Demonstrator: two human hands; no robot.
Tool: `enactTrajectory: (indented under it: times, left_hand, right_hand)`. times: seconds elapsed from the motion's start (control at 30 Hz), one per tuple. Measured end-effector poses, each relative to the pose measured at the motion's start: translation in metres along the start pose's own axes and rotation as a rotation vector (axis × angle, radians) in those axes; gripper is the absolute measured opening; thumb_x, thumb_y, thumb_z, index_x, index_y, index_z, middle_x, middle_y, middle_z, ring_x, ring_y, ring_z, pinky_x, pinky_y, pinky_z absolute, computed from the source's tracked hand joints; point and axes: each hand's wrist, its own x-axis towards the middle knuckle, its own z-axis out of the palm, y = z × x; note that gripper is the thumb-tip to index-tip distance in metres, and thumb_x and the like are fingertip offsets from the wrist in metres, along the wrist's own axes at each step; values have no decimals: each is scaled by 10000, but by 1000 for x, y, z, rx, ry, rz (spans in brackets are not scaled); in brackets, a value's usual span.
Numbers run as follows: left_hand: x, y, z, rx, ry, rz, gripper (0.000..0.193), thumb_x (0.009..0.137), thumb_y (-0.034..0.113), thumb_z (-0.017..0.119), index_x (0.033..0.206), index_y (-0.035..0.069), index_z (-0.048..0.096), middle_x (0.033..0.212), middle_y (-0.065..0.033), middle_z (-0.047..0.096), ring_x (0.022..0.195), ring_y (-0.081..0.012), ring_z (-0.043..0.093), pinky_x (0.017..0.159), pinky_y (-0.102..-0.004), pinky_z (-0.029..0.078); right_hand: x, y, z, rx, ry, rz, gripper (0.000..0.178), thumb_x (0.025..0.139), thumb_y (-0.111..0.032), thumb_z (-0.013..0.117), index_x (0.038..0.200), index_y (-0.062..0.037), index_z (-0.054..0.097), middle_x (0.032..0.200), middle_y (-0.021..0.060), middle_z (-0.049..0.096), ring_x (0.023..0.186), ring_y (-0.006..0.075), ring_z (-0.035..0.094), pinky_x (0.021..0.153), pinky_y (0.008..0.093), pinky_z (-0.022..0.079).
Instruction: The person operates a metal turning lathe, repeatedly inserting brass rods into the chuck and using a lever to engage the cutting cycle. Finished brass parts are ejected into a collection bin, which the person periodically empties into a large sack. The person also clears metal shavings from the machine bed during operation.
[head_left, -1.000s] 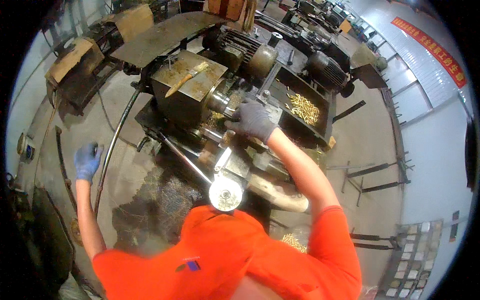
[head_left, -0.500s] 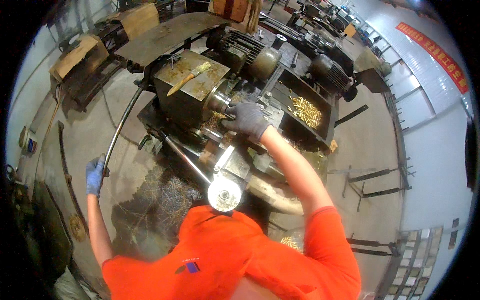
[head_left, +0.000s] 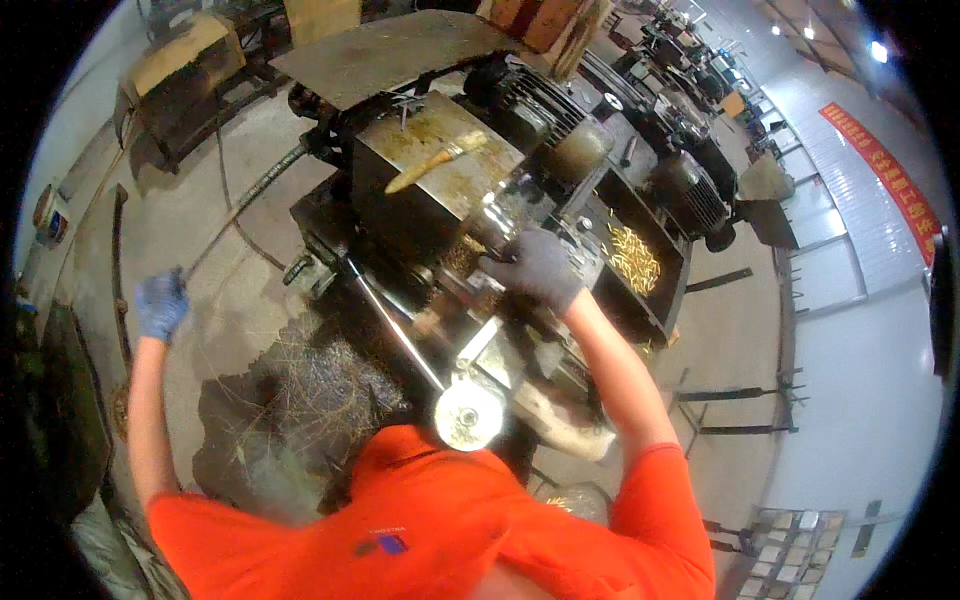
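Note:
My left hand (head_left: 161, 304), in a blue-grey glove, is closed around the outer end of a long lever (head_left: 238, 208) that runs to the left side of a small lathe-like machine. My right hand (head_left: 541, 270), in a dark grey glove, is at the machine's metal spindle (head_left: 494, 222), over the tooling. Its thumb points left and its fingers are curled; what they hold is hidden. A wooden-handled paintbrush (head_left: 436, 164) lies on the oily box-shaped headstock (head_left: 400, 128). To the right, a dark metal tray (head_left: 672, 312) holds a heap of small brass-coloured parts (head_left: 633, 260).
A round metal handwheel (head_left: 469, 415) with a shiny rod (head_left: 395, 322) sits close to my body. Finned motors (head_left: 690, 195) stand behind the tray. A dark oily patch with shavings (head_left: 300, 390) covers the floor at left. A flat metal plate (head_left: 390, 55) juts out above the machine.
My left hand has swung the lever outward to the left, away from the machine. My right hand stays at the spindle, and the whole view has shifted slightly.

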Motion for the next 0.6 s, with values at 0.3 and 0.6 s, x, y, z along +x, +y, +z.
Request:
enactTrajectory:
  times: [0.3,0.6]
  left_hand:
    - [73,-62,25,95,-157,-43,290,745,130,548,1029,91,594,877,-109,614,816,-293,579,728,-406,421]
    - [27,40,193,-411,-169,-360,325,795,245,598,1073,77,608,966,-123,641,901,-247,609,790,-347,457]
  right_hand:
    - [3,-1,-2,49,-80,9,465,713,-496,596,775,-38,647,662,214,573,690,367,571,648,447,455]
    - [-108,9,-32,327,499,-95,216,678,-262,699,755,-67,648,801,84,631,729,259,589,659,332,475]
